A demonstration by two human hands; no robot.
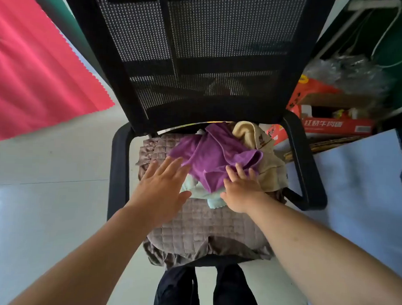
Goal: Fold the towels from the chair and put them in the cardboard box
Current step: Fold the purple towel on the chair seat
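Both forearms reach forward over dark trousers (206, 289) toward the chair (304, 160). On its quilted brown seat cover (204, 230) lies a crumpled heap: a purple towel (213, 157) on top, a pale mint towel (194, 191) beneath, a beige towel (264, 150) behind (with a small printed emblem). Left hand (162, 192) hovers with fingers straight and spread, their tips at the purple edge. Right hand (242, 192) rests on the purple towel, fingers loosely bent, gripping nothing. A red printed carton (333, 125) sits right of the chair.
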